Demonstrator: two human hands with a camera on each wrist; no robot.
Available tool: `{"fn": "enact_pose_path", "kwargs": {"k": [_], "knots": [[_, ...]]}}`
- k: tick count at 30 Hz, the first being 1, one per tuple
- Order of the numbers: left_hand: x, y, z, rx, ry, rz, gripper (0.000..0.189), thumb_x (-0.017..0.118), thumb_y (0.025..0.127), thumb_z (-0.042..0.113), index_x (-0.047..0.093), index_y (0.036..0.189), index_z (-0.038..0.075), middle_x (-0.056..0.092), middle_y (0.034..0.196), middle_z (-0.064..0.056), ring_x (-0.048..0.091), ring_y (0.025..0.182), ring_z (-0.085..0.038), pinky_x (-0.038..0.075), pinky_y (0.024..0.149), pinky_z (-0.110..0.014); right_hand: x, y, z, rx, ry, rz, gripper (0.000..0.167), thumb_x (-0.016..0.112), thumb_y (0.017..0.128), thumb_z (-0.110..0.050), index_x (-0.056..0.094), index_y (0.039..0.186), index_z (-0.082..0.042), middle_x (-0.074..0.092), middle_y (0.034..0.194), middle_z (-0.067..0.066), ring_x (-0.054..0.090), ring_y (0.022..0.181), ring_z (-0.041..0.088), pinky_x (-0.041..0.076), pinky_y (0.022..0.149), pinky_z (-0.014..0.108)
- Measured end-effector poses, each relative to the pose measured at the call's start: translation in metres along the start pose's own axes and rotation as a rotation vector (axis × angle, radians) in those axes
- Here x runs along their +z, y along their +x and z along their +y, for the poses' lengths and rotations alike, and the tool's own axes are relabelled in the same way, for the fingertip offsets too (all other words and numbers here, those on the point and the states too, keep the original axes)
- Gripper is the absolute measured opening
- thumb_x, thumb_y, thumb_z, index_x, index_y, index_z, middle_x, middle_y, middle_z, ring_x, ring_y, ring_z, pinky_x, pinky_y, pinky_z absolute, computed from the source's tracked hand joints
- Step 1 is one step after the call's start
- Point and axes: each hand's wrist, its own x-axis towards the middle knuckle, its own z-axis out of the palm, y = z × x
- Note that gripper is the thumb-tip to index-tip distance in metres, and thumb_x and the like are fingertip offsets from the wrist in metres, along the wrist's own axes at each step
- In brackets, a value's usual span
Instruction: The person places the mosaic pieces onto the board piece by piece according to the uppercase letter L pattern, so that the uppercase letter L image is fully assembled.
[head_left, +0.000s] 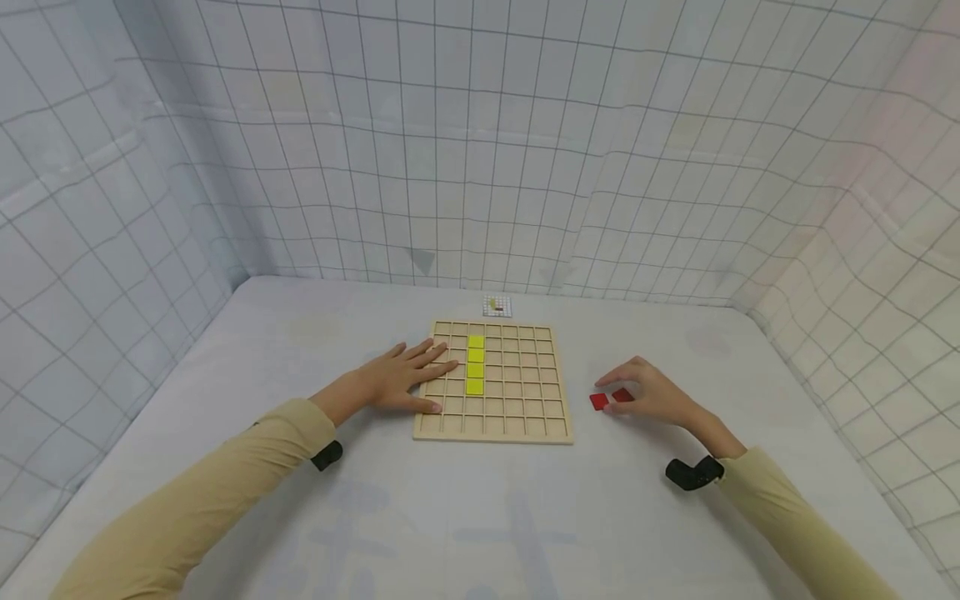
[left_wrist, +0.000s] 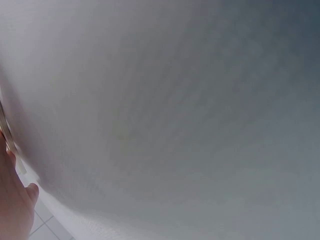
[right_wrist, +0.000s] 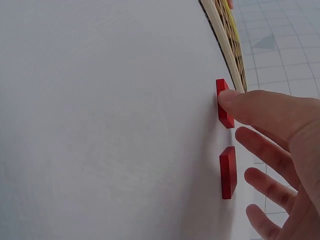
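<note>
Presently, the left hand [head_left: 401,381] lies, fingers extended, at 9 o'clock on the wooden grid board [head_left: 531,407]. Off its 3 o'clock edge, the right hand [head_left: 654,397] is at a red square tile [head_left: 598,402]; whether that grip pinches it cannot be determined.

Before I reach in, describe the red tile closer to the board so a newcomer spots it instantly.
On the white table, find the pale wooden grid board. Just off its right edge in the head view, by the right hand, lies the red tile. Unlike the other red tile, which lies farther right, it sits nearer the board.
</note>
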Motion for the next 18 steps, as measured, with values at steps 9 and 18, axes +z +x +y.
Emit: {"fn": "enact_pose_path", "kwargs": {"k": [9, 18], "knots": [[0.0001, 0.0025, -0.0005, 0.011, 0.004, -0.011, 0.079, 0.044, 0.092, 0.065, 0.016, 0.156, 0.027, 0.004, 0.163, -0.008, 0.001, 0.15, -0.034, 0.008, 0.115, -0.064, 0.0043, -0.0028, 0.0018, -0.034, -0.028, 0.019, 0.026, 0.079, 0.079, -0.018, 0.075, 0.104, -0.012, 0.073, 0.102, 0.001, 0.051, 0.093, 0.015, 0.043, 0.077, 0.029], [-0.0001, 0.0005, -0.0007, 0.006, 0.015, -0.013, 0.078, 0.045, 0.092, 0.064, 0.018, 0.155, 0.026, 0.006, 0.163, -0.01, 0.003, 0.15, -0.035, 0.008, 0.115, -0.064, 0.008, 0.0001, -0.001, -0.032, -0.065, 0.024, 0.026, 0.079, 0.078, -0.024, 0.076, 0.102, -0.014, 0.073, 0.097, -0.003, 0.049, 0.088, 0.011, 0.043, 0.072, 0.025]]}}
